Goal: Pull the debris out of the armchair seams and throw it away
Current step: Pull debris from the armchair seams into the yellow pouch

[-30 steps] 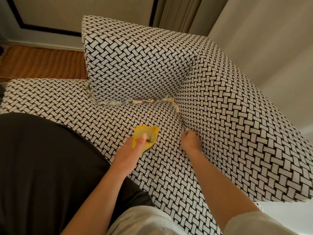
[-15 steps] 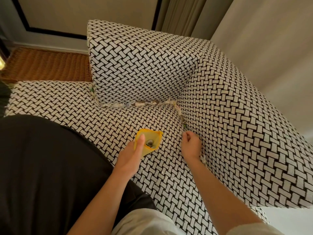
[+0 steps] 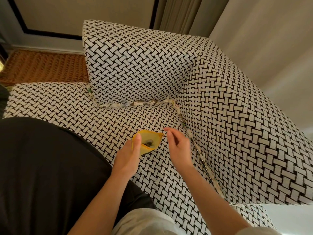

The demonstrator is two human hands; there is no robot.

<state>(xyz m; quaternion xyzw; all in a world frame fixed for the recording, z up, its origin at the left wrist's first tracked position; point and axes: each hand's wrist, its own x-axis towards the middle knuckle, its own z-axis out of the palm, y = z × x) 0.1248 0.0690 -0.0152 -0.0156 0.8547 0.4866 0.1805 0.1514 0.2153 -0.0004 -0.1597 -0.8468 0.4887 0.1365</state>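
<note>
The armchair [image 3: 228, 116] is covered in black-and-white woven fabric. Pale debris [image 3: 135, 103] lines the seam under the back cushion, and more debris [image 3: 199, 150] fills the seam along the right arm. My left hand [image 3: 128, 156] holds a small yellow bag [image 3: 149, 141] open above the seat, with a few bits inside. My right hand [image 3: 177, 146] hovers just right of the bag. Its thumb and forefinger meet at the bag's right corner, pinching what looks like a tiny scrap of debris.
A brown wicker surface [image 3: 44, 67] lies beyond the seat at the left. Curtains [image 3: 177, 12] and a pale wall stand behind the chair. My dark top [image 3: 42, 167] fills the lower left. Small crumbs [image 3: 160, 177] dot the seat near my wrists.
My right hand has left the right-arm seam and moved left to the bag's rim. The left hand and bag have stayed roughly in place.
</note>
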